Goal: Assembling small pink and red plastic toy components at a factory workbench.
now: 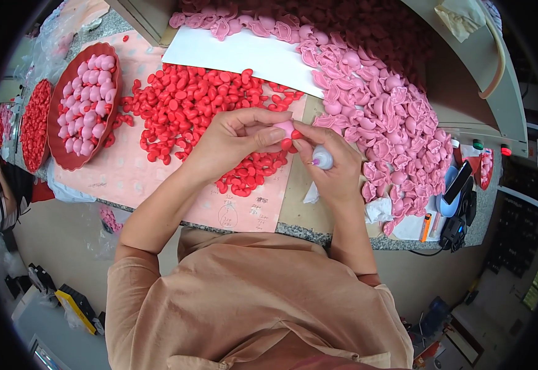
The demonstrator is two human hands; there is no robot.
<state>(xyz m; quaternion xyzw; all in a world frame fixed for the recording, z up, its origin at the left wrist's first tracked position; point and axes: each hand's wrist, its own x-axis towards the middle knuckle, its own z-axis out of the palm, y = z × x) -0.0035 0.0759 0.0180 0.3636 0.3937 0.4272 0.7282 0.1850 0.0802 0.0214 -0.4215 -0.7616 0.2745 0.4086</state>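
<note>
My left hand [235, 140] pinches a small rounded pink piece [285, 128] between thumb and fingers. Two red bits, one a small red piece [286, 144], sit against its right side and lower edge. Meeting it from the right, my right hand [336, 163] has thumb and forefinger closed at the red bits. A small whitish squeeze bottle [322, 158] with a narrow tip is tucked in the same hand. Under and beyond my left hand spreads a heap of glossy red bean-shaped pieces [188, 102]. To the right lies a large heap of pink hollow ruffled pieces [398, 132].
A red scalloped tray [116, 83] at left holds pink-and-red joined pieces; another tray of red pieces [34, 126] stands beyond it. A white board [238, 55] lies at the back. Crumpled tissue [378, 210], an orange marker [426, 227] and a phone [458, 183] are at right.
</note>
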